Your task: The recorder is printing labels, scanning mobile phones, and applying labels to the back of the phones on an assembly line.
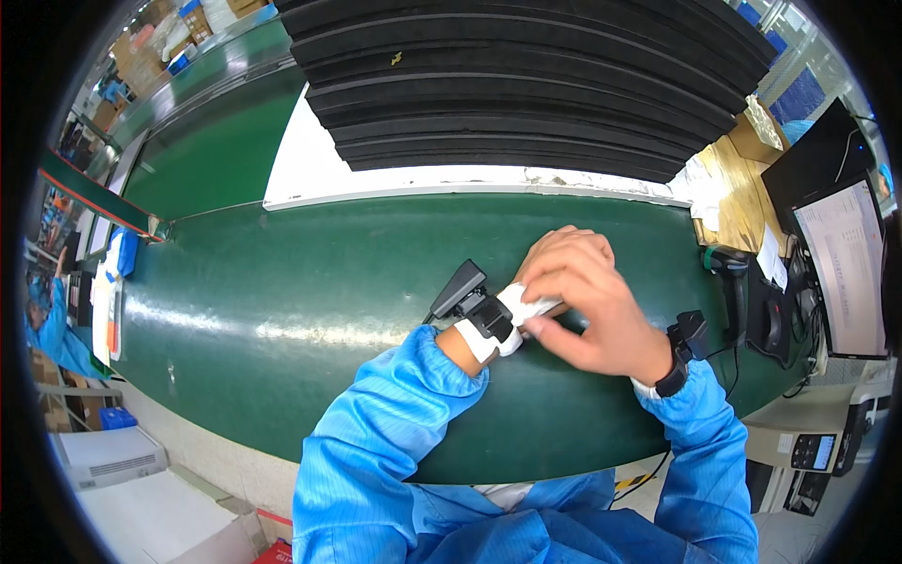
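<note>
My left forearm crosses the green tabletop (310, 282) in a blue sleeve, with a black strapped device (474, 303) on the wrist. Soft white wrap (520, 305) lies around that wrist, under and beside the strap. My right hand (601, 315) reaches over from the right, its thumb and fingers closed on the wrap near the base of the left hand. Beyond it, my left hand (542, 249) is largely covered by the right one, so its fingers do not show clearly. A second black device (689, 334) is strapped to my right wrist.
Stacked black ridged trays (526, 94) stand on a white board (305, 169) at the back. To the right are a handheld scanner (726, 273), a monitor (846, 263) and a label printer (808, 442). Another person's blue sleeve (61, 329) shows at far left.
</note>
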{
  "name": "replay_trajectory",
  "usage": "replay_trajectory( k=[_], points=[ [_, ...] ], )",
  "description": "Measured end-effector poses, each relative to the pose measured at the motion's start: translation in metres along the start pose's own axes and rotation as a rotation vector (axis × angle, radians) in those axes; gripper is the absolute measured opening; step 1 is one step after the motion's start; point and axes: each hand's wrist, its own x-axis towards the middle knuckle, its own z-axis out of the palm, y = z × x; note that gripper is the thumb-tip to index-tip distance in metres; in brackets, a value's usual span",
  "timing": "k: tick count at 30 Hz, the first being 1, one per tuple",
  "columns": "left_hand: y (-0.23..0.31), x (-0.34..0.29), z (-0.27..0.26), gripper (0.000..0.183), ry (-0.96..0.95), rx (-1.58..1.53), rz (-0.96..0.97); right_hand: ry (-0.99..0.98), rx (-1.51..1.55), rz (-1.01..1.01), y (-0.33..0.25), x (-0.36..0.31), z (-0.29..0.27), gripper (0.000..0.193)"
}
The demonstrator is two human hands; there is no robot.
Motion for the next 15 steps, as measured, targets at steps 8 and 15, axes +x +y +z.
replay_trajectory(
  k=[8,15],
  points=[
    [-0.014,-0.008,0.015,0.014,-0.030,-1.158,-0.076,-0.076,-0.090,-0.015,0.012,0.004,-0.006,0.018],
    [0.032,0.010,-0.014,0.023,-0.177,0.200,-0.030,-0.042,0.037,0.276,0.026,-0.001,-0.029,0.020]
  ],
)
